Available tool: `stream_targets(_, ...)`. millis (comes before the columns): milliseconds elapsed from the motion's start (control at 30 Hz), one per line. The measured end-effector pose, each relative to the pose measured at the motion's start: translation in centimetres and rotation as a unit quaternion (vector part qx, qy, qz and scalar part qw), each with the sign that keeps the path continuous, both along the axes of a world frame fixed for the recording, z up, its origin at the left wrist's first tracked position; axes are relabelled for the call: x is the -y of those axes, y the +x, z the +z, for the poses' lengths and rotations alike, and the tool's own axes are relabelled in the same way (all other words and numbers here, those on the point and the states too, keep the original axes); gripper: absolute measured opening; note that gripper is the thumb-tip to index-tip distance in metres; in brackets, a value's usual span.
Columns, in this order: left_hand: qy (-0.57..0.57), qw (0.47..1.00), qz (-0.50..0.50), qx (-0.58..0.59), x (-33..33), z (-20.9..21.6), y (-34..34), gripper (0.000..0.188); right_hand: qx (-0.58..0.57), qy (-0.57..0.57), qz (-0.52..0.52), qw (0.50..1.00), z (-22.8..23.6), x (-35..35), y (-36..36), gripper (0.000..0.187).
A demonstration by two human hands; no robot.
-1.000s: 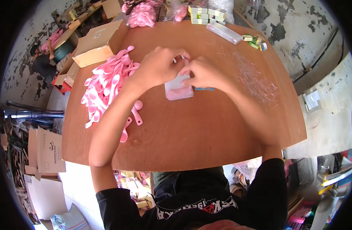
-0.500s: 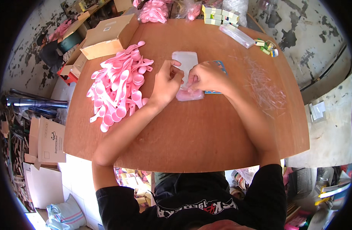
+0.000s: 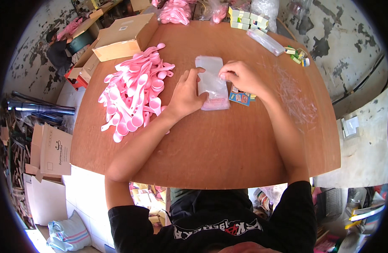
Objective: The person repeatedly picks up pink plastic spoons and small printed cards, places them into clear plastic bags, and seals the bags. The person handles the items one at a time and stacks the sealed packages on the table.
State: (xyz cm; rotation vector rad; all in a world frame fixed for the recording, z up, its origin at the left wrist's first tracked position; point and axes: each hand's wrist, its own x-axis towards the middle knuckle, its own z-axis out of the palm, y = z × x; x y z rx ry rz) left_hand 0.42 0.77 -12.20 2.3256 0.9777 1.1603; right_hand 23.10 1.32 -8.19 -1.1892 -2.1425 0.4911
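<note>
A stack of clear plastic bags [image 3: 211, 80] lies flat on the table in front of me, with a pinkish band at its near end. My left hand [image 3: 186, 93] rests along the stack's left edge, thumb and fingers apart, with the thumb near the pinkish band. Over the right edge hovers my right hand [image 3: 241, 77], its thumb and fingertips pinched together. A small pale bit shows at those fingertips, too small to name. Blue printed cards [image 3: 239, 97] lie right of the bags, partly under my right wrist. Left of my left hand spreads a heap of pink measuring spoons [image 3: 137, 90].
A cardboard box [image 3: 124, 36] sits at the table's far left. Thin clear plastic strips [image 3: 293, 99] are scattered at the right. Small boxes [image 3: 246, 20], a clear packet [image 3: 265, 42] and bagged pink items [image 3: 175, 12] line the far edge. Another person [image 3: 59, 52] works at far left.
My right hand has lifted from the near end of the bags to their right edge. My left hand's curled fingers have spread. The blue cards now show at a slant, and the view has shifted slightly.
</note>
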Motion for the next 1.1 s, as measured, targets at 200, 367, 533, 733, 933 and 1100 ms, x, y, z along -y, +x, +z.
stream_targets(200, -0.399, 0.898, -0.066, 0.172, 0.4, 2.5, -0.2, 0.04, 0.052, 0.185, 0.013, 0.981, 3.0, 2.8, -2.7, 0.009)
stream_targets(367, -0.593, 0.671, -0.261, 0.362, -0.1, 1.6, -0.2, 0.043, 0.115, 0.283, 0.059, 0.95, 2.7, 4.3, -4.1, 0.01)
stream_targets(533, -0.615, 0.66, -0.215, 0.375, -0.8, 0.2, -0.8, 0.041, 0.102, 0.156, -0.05, 0.981, 2.1, 7.5, -1.5, 0.034)
stream_targets(733, -0.618, 0.675, -0.185, 0.359, -0.8, 0.3, -0.3, 0.046, 0.198, 0.124, -0.063, 0.97, 0.3, 8.3, 3.4, 0.035)
stream_targets(933, -0.57, 0.736, -0.175, 0.32, -0.6, 0.0, -0.2, 0.046, 0.163, 0.072, -0.081, 0.981, 2.0, 8.5, 3.9, 0.018)
stream_targets(1100, -0.577, 0.724, -0.169, 0.339, -0.5, -0.2, -0.3, 0.051, 0.211, 0.232, -0.204, 0.927, 3.1, 9.9, 2.0, 0.021)
